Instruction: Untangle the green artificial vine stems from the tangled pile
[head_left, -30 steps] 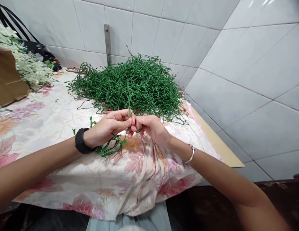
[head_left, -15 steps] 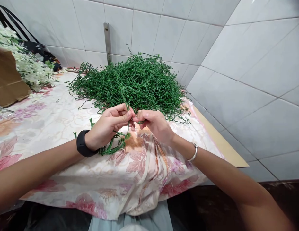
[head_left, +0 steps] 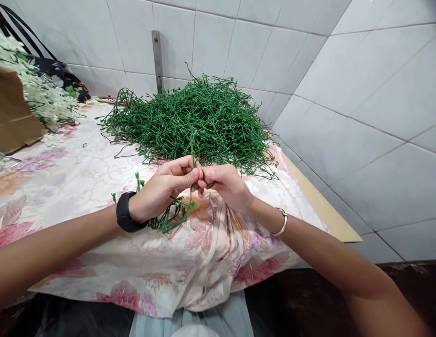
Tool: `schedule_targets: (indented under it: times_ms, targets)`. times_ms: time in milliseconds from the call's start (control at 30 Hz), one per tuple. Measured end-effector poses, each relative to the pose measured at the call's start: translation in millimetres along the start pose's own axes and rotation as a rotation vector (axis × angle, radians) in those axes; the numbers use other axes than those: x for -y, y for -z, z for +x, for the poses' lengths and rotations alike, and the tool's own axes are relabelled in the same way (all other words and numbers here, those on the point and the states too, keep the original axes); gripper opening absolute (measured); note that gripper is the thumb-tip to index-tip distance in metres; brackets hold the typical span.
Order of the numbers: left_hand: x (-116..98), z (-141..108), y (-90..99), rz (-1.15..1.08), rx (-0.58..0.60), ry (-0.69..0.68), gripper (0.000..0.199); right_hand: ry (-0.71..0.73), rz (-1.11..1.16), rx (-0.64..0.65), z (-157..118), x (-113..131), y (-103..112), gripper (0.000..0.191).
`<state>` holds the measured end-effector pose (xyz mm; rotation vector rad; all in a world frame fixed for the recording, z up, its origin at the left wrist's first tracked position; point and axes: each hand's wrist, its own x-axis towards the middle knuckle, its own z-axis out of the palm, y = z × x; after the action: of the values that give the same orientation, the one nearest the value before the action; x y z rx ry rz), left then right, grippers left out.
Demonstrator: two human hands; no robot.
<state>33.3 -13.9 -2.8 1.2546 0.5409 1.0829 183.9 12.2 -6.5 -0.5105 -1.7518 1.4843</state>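
Observation:
My left hand pinches thin green artificial stems between thumb and fingers; their tips rise above the knuckles. Close against it, my right hand is closed, thumb on bent forefinger, with a bit of green stem showing below its fingers. The fingertips of both hands touch. Beneath my left hand lies a small bunch of green stems on the floral cloth. Just beyond the hands spreads a big tangled heap of green plastic stems.
White artificial flowers and a brown cardboard piece are at the left, beside a dark patterned bag. A flowered cloth covers the table. Tiled walls close off the back and right. A metal strip stands against the wall.
My left hand has moved slightly right and down, bringing the stems nearer my right hand. My right thumb has straightened a little over the fingers.

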Motion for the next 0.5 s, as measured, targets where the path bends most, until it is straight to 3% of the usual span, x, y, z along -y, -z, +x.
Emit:
schedule_targets:
  times_ms: [133, 233, 400, 500]
  targets:
    - [0, 0, 0.7, 0.003, 0.008, -0.002, 0.008, 0.057, 0.049, 0.002, 0, 0, -2, 0.027]
    - [-3, 2, 8.8, 0.004, -0.049, -0.019, 0.012, 0.18, 0.065, -0.107, 1, 10, 7, 0.039]
    - [-10, 9, 24.7, 0.092, -0.133, -0.087, 0.013, 0.364, -0.167, -0.336, 3, 34, 33, 0.042]
    - [-10, 12, 26.3, 0.116, -0.157, -0.066, 0.013, 0.423, -0.359, -0.46, 4, 34, 40, 0.041]
